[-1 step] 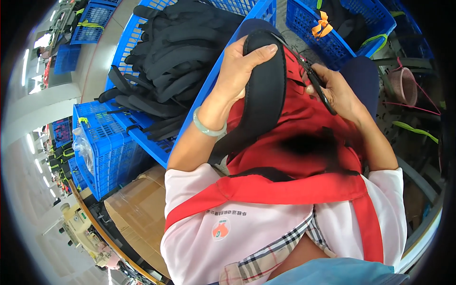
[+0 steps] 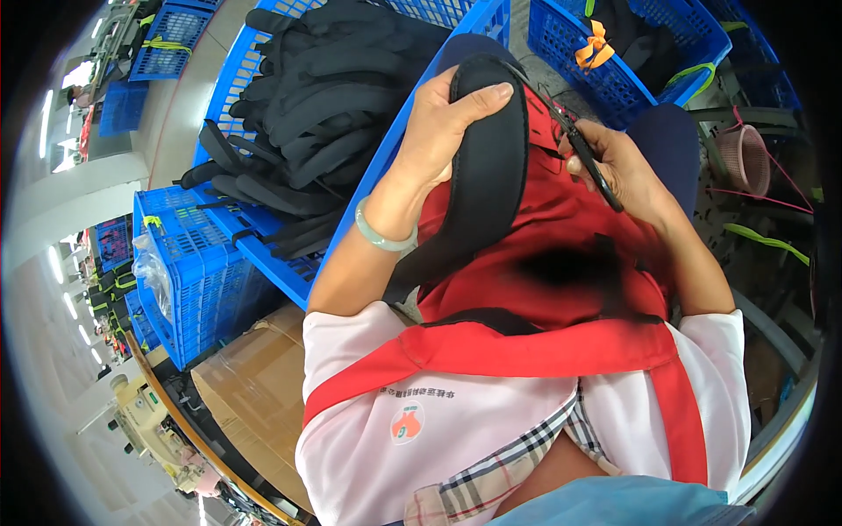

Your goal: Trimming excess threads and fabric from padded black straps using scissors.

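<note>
A long black padded strap [image 2: 488, 167] curves across my lap, stitched along its edge. My left hand [image 2: 441, 123] is closed around its upper part, thumb lying on top of the pad. In my right hand [image 2: 618, 167] are scissors with black handles [image 2: 594, 165], fingers wrapped about the grips. Their metal blades [image 2: 542, 95] point up and left, by the right edge of the strap's far end; whether they touch it I cannot tell. Beneath lies a red apron [image 2: 561, 219] with dark patches, spread over my lap.
Left of my arm, a blue plastic crate [image 2: 226, 83] is heaped with similar black straps [image 2: 338, 88]. Another blue crate [image 2: 645, 96], with an orange ribbon [image 2: 596, 48], stands far right. Stacked blue crates [image 2: 206, 289], a cardboard box [image 2: 254, 377] and a sewing machine [image 2: 149, 421] are at left. A pink basket [image 2: 745, 159] is at right.
</note>
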A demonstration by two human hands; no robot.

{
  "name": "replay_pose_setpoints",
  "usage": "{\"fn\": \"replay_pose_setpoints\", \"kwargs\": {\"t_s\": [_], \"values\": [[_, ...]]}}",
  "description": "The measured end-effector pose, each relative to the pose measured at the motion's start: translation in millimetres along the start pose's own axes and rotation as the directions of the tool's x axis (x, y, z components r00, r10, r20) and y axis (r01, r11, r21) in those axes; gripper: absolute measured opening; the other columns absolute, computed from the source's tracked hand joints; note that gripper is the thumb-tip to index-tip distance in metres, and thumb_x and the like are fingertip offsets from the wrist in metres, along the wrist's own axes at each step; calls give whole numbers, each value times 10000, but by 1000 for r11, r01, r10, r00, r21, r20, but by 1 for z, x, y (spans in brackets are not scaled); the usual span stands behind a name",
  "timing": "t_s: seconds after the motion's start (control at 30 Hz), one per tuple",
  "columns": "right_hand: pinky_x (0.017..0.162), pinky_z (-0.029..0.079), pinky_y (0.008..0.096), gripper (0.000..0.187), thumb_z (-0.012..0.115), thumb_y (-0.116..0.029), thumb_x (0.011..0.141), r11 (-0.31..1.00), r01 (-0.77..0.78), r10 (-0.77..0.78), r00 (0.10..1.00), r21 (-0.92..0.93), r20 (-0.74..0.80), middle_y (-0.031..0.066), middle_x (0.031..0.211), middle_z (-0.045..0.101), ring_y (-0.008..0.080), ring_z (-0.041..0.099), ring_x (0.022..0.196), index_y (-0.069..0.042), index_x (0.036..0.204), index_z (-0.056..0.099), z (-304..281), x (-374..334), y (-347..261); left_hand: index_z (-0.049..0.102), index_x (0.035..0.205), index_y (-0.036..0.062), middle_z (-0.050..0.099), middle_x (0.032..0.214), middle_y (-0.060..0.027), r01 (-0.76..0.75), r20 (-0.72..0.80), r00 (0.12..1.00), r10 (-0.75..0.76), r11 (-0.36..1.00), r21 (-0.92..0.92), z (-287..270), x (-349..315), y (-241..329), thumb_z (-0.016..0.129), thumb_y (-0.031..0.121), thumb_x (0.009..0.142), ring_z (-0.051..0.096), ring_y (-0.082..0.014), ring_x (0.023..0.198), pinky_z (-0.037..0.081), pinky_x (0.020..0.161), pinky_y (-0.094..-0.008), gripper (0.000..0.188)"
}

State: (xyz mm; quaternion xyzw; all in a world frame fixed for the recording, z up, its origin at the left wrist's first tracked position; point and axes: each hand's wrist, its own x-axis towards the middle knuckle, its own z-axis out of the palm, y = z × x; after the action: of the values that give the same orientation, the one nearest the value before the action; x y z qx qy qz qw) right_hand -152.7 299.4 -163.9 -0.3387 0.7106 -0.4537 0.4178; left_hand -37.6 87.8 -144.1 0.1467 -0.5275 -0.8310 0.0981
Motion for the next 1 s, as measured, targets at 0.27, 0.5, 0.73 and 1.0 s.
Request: {"fn": "replay_pose_setpoints", "kwargs": {"t_s": [0.27, 0.5, 0.73, 1.0], "values": [[587, 323, 286, 496, 730, -430, 824, 993, 83, -81, 996, -82, 32, 16, 726, 328, 121, 332, 687, -5, 931, 498, -7, -5, 7, 642, 990, -8, 672, 870, -39, 49, 45, 998, -50, 998, 31, -1, -3, -2, 718, 105, 852, 638, -93, 747, 531, 666, -225, 194], [573, 339, 323, 582, 759, -475, 770, 946, 24, -34, 999, -324, -26, 60, 712, 378, 165, 368, 654, 5, 969, 498, -13, -15, -8, 642, 1018, -18, 678, 894, -46, 126, 102, 987, -125, 992, -7, -7, -3, -4, 718, 85, 847, 651, -106, 778, 542, 706, -235, 214], [562, 336, 327, 581, 757, -484, 771, 981, 97, -99, 995, -168, -8, 72, 692, 357, 168, 345, 644, 14, 938, 509, -14, -14, 0, 639, 1077, -32, 679, 938, -50, 143, 89, 985, -147, 989, 47, -2, -5, -7, 713, 71, 842, 651, -111, 824, 541, 749, -240, 267], [569, 332, 323, 551, 746, -465, 791, 947, 25, -18, 999, -321, 27, 41, 709, 308, 146, 331, 672, 19, 874, 495, -22, -17, -3, 640, 1079, -31, 672, 932, -38, 129, 122, 982, -144, 984, 126, 1, -7, -16, 717, 88, 836, 630, -98, 816, 522, 754, -235, 282]]}}
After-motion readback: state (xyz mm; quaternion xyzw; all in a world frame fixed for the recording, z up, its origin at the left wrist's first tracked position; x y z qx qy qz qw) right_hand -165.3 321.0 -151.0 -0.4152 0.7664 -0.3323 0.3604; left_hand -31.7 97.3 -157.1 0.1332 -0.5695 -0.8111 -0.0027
